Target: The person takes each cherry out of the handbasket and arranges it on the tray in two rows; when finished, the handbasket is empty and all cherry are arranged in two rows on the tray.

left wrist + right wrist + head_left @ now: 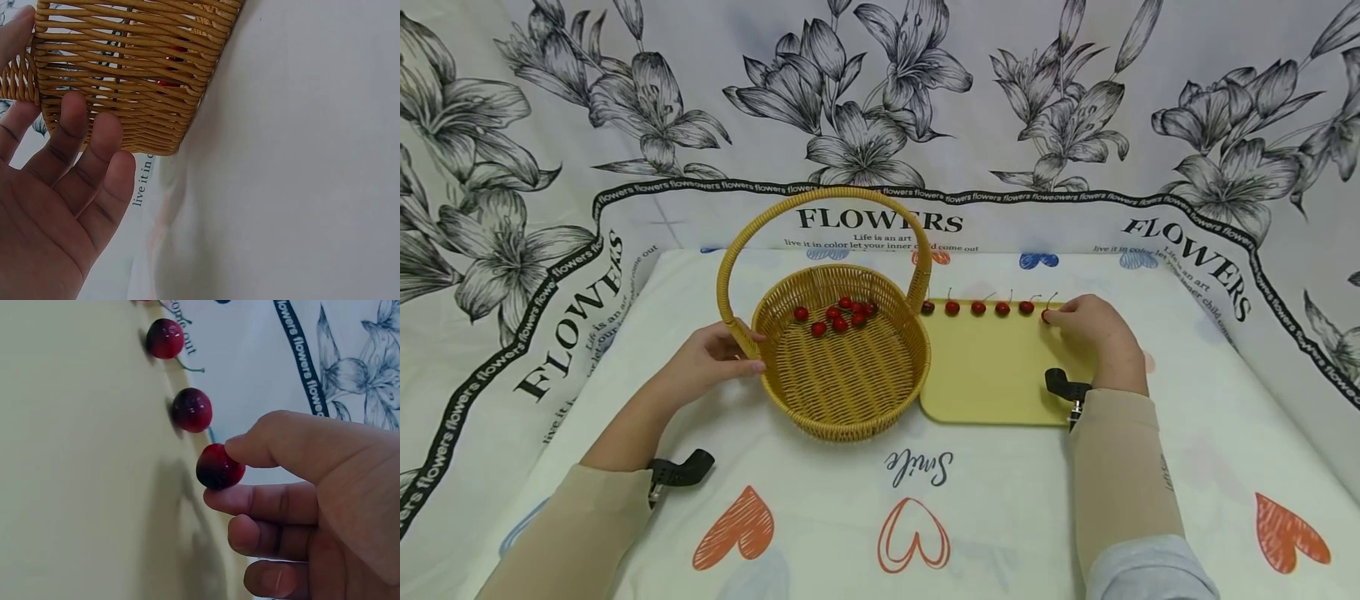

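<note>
looks like staged tabletop setup, rm type unclear: b/w floral drape [970, 142] round back + sides, heart-print tablecloth [1000, 492]

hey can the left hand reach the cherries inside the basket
Probably yes: the basket is open on top, and nothing covers the cherries, though the left hand would likely need to release the handle first.

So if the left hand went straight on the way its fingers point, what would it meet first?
Likely the woven side of the basket: the left hand holds the handle beside it, and other fingertips overlap that side in the left wrist view, though whether they touch is unclear.
</note>
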Motion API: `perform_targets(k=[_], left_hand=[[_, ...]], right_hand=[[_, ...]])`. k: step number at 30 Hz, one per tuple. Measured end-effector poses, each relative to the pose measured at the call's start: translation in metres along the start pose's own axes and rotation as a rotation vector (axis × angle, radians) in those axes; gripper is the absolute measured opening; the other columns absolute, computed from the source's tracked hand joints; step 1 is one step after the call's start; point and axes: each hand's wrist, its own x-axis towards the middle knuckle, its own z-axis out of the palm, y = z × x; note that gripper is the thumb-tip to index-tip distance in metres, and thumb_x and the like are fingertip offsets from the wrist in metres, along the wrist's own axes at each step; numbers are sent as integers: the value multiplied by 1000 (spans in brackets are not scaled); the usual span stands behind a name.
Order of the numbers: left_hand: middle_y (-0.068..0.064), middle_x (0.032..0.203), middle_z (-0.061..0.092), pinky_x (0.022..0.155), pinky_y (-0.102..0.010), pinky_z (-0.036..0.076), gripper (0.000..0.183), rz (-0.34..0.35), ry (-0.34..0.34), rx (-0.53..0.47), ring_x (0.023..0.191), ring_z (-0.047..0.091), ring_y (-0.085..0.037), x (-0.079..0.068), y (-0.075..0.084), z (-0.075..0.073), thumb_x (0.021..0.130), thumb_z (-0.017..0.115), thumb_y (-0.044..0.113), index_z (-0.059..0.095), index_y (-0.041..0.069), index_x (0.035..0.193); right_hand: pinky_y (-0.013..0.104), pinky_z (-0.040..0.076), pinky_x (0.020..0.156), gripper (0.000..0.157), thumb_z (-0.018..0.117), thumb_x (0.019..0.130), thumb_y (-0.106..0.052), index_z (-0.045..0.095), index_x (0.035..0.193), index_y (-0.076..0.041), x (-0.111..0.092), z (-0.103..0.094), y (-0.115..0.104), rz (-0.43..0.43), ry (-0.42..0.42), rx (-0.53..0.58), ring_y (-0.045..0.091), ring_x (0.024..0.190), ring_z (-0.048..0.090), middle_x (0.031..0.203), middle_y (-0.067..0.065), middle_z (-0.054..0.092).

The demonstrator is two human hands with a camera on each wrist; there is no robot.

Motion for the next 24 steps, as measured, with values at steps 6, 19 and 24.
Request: perform_targets(k=[6,19,24], left_hand=[[-25,113,63,76,-26,57,39,-11,-1,-1,92,67,-17,0,1,1,89,79,0,61,-12,121],[-16,111,65,76,-26,56,37,-17,0,12,93,67,-18,-1,-1,2,88,80,0,64,-9,120],[-18,110,66,76,-25,56,36,0,3,20,92,68,-17,0,0,1,88,79,0,64,-10,120]], right_hand=[[45,43,86,52,51,104,-44,63,122,3,4,5,4,8,43,-3,34,99,50,118,21,56],[58,41,99,45,64,100,-32,58,132,-1,20,17,13,-59,214,-7,43,108,53,123,28,61],[58,41,99,45,63,102,-32,58,135,-2,18,13,11,-47,227,15,42,109,53,126,28,59]])
